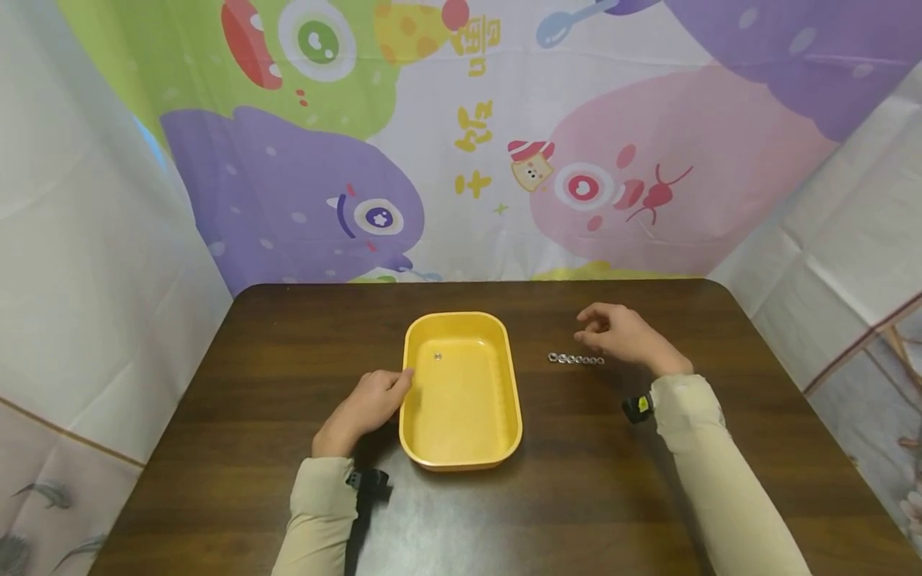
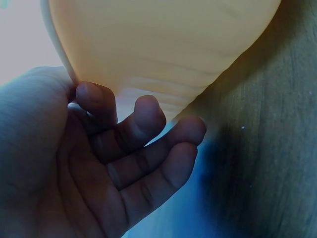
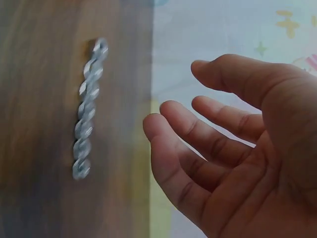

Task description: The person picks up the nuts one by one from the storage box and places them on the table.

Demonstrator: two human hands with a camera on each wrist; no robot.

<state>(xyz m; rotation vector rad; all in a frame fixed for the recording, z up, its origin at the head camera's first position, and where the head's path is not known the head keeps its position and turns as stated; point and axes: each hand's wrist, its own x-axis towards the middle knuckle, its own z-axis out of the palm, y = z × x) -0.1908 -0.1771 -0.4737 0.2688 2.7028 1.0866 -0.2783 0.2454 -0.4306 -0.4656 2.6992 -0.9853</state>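
A yellow plastic tray [image 1: 461, 460] stands on the brown table. My left hand [image 1: 369, 404] grips its left side, thumb at the rim and fingertips against the outer wall, as the left wrist view shows. One small metal nut [image 1: 438, 357] lies on the tray's floor towards the far left. To the right of the tray, several metal nuts [image 1: 576, 359] form a straight, close-set row on the tabletop. My right hand [image 1: 625, 332] hovers just beyond the row's right end. In the right wrist view its fingers [image 3: 166, 158] are loosely bent, apart from the thumb, holding nothing.
The dark wooden table [image 1: 576, 496] has rounded far corners. Behind its far edge hangs a cartoon-printed curtain [image 1: 461, 240], with pale fabric at both sides. A small black device [image 1: 637, 408] sits at the right wrist and another black device [image 1: 369, 480] at the left.
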